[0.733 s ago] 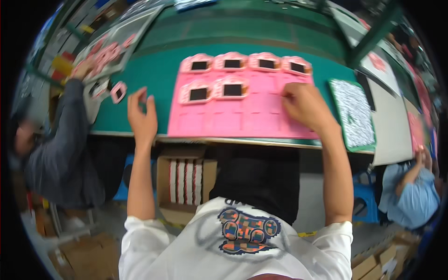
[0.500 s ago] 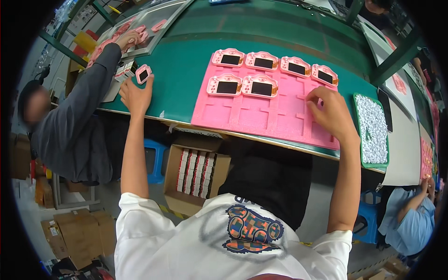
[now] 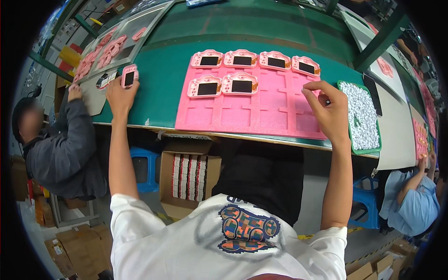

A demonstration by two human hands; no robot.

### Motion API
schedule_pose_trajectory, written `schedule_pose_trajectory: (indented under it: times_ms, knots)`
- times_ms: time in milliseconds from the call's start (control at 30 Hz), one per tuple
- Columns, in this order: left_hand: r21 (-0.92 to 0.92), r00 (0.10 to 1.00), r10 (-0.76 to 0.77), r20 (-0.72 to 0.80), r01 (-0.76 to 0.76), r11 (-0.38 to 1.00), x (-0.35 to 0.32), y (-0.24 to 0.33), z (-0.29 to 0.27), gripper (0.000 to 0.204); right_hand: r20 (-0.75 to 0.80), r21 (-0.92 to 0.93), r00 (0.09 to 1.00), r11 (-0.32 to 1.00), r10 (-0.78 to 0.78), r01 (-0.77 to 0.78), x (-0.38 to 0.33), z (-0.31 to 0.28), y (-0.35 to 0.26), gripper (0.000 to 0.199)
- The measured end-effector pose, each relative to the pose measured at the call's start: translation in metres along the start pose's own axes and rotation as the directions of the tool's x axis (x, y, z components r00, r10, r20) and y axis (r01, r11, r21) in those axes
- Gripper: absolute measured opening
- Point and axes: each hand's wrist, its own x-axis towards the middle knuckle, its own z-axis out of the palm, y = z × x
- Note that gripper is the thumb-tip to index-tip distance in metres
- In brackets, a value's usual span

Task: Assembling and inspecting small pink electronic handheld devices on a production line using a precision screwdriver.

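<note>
My left hand (image 3: 120,98) grips a small pink handheld game console shell (image 3: 129,75) with a dark screen, above the left side of the green table. My right hand (image 3: 332,109) is closed in a pinch over the right edge of a pink foam tray (image 3: 228,125). A small dark spot with a pale rim shows at its fingers, too small to name. Several pink console shells (image 3: 240,85) with dark screens sit in the tray's far and middle rows. Right of my right hand lies a green-rimmed tray (image 3: 379,148) of small whitish pieces (image 3: 364,119).
A co-worker in a dark sleeve (image 3: 77,126) sits at the left, near a metal-framed panel bearing pink parts (image 3: 112,49). A black flat object (image 3: 372,95) lies beyond the green-rimmed tray. Below the table stands an open carton (image 3: 213,179) with rows of small boxes.
The view has shifted, so the table things sit further left. The co-worker's hand has drawn back from the pink parts. My left hand still holds the console shell, its screen now turned more upright.
</note>
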Motion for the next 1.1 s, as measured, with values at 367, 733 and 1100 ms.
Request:
schedule_pose_trajectory:
  times_ms: [367,733,1100]
  knots:
    - [-0.138,0.441,0.81,-0.387,-0.896,0.422,-0.103,0.235,-0.133,0.055,-0.064,0.304,0.952,0.903,-0.299,0.304,-0.021,0.023,-0.074,0.013]
    - [-0.204,0.31,0.852,-0.423,-0.948,0.243,-0.118,0.259,-0.155,0.038,0.101,-0.091,0.917,0.915,-0.385,0.394,-0.039,-0.014,-0.08,0.015]
    - [-0.934,0.795,0.595,-0.117,0.116,-0.339,-0.161,0.26,-0.124,0.103,0.06,-0.205,0.802,0.779,-0.595,0.593,-0.055,-0.023,-0.078,0.018]
